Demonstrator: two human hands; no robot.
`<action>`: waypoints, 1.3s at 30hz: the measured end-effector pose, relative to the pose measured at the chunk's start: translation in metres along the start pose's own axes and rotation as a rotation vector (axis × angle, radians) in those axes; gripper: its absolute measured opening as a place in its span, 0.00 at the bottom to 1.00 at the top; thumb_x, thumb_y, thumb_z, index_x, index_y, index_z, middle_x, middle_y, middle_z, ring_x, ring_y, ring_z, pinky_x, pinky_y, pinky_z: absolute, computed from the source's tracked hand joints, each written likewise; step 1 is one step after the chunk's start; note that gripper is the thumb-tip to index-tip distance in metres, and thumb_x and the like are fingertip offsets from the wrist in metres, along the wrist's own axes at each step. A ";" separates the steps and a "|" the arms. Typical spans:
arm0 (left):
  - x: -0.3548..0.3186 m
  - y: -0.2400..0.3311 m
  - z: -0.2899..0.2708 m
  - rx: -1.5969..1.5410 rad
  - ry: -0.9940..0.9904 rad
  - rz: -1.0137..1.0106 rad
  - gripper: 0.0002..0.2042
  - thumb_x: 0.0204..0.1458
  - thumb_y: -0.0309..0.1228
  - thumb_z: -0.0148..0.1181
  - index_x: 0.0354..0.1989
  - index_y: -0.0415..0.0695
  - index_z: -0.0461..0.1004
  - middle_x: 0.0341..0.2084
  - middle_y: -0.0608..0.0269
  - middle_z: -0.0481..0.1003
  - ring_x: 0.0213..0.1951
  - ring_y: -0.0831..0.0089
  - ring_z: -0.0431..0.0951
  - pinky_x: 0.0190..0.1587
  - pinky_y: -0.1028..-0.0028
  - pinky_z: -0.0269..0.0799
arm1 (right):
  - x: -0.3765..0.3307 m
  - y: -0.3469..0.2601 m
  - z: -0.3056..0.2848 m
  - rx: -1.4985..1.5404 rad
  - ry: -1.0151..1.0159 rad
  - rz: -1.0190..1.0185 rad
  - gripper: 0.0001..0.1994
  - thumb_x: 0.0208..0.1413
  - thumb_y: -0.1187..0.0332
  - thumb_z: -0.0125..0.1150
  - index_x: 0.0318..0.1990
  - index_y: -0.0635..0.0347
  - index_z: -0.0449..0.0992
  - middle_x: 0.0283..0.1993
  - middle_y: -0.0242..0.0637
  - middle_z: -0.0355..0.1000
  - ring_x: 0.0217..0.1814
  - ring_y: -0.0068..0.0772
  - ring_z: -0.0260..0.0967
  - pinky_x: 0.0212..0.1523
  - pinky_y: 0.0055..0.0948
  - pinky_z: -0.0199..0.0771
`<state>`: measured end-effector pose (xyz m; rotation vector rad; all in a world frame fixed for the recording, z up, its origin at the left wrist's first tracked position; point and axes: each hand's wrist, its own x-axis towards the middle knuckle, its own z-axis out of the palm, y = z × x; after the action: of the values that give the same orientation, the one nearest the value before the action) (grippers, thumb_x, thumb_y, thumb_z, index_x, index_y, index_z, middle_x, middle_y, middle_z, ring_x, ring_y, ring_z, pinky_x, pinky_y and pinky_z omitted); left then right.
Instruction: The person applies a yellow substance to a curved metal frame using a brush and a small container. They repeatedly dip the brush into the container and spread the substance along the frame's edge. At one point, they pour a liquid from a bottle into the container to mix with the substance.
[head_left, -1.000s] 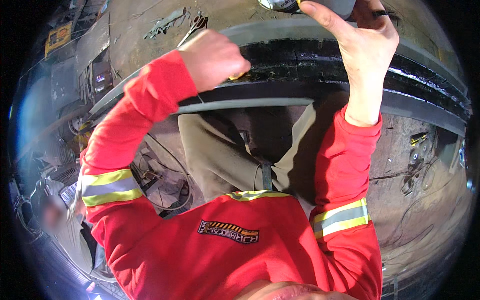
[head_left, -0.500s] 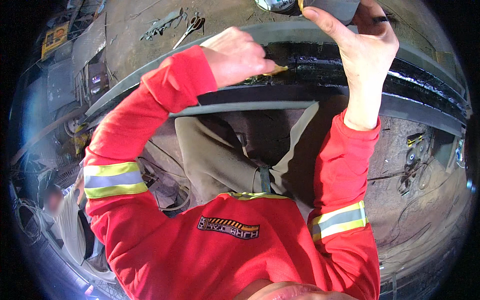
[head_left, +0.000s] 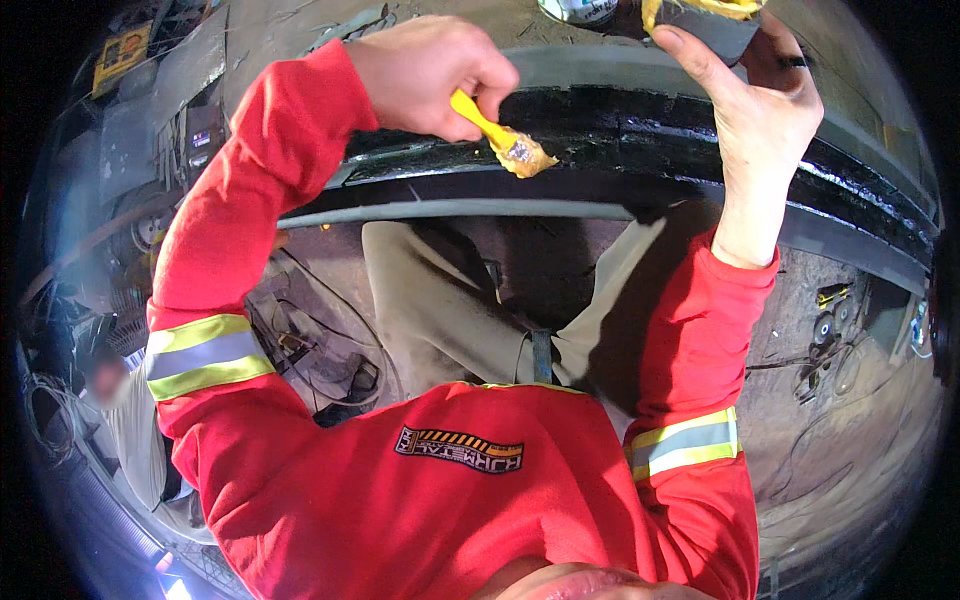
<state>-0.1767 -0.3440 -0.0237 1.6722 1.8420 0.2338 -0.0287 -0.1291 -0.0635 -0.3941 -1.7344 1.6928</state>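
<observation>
My left hand (head_left: 435, 80) is closed round the yellow handle of a small paintbrush (head_left: 490, 120). The brush head is smeared with a yellowish-brown coating and points down to the right, over a long black metal beam (head_left: 640, 150) with a wet-looking gloss. Whether its tip touches the beam I cannot tell. At the upper right, my right hand (head_left: 755, 120) grips a dark grey container (head_left: 715, 32) between thumb and fingers. Thick yellow smears cover its rim; the picture's top edge cuts it off.
A white and green tin (head_left: 578, 10) stands on the ground beyond the beam. Tools and cables (head_left: 825, 335) lie on the floor at right, more cables (head_left: 330, 300) at left. Another person (head_left: 135, 430) is at the far left. A yellow box (head_left: 120, 60) sits at upper left.
My left hand has moved up and left, and the brush's yellow handle now shows. The container in my right hand has shifted slightly right and lower, showing more of its smeared rim.
</observation>
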 end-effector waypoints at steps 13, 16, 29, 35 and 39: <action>-0.061 0.029 0.036 0.065 0.250 -0.250 0.08 0.41 0.33 0.67 0.27 0.48 0.74 0.20 0.57 0.75 0.26 0.55 0.77 0.28 0.62 0.69 | -0.003 0.036 0.002 -0.051 -0.024 -0.071 0.29 0.37 0.76 0.79 0.50 0.72 0.73 0.46 0.43 0.76 0.48 0.25 0.74 0.54 0.24 0.71; -0.069 0.006 0.049 0.092 0.269 -0.274 0.07 0.41 0.32 0.66 0.27 0.47 0.74 0.20 0.58 0.75 0.26 0.55 0.77 0.28 0.64 0.69 | -0.006 0.025 0.007 0.034 -0.072 -0.163 0.29 0.36 0.76 0.80 0.49 0.73 0.74 0.46 0.43 0.76 0.47 0.28 0.74 0.53 0.26 0.72; -0.096 -0.041 0.015 0.124 -0.072 -0.308 0.10 0.36 0.33 0.71 0.24 0.45 0.75 0.20 0.59 0.75 0.28 0.55 0.76 0.31 0.61 0.69 | -0.009 0.028 0.014 -0.231 -0.024 -0.089 0.30 0.36 0.74 0.80 0.51 0.70 0.74 0.50 0.40 0.75 0.52 0.26 0.71 0.56 0.27 0.67; -0.197 -0.058 0.020 0.278 0.043 -0.626 0.11 0.40 0.33 0.69 0.31 0.45 0.77 0.21 0.56 0.75 0.28 0.54 0.77 0.31 0.61 0.69 | -0.013 0.035 0.022 -0.120 -0.100 -0.066 0.31 0.37 0.79 0.78 0.52 0.72 0.72 0.50 0.41 0.74 0.52 0.29 0.72 0.58 0.28 0.66; -0.229 -0.073 0.044 0.325 0.096 -0.561 0.10 0.39 0.29 0.67 0.30 0.44 0.74 0.22 0.53 0.75 0.31 0.52 0.77 0.34 0.57 0.70 | -0.022 0.031 0.020 0.049 -0.243 0.010 0.32 0.35 0.86 0.74 0.53 0.72 0.70 0.51 0.42 0.73 0.53 0.32 0.72 0.57 0.33 0.71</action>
<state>-0.2147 -0.5855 -0.0209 1.2790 2.4355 -0.2379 -0.0329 -0.1551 -0.0981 -0.1803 -1.8591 1.8498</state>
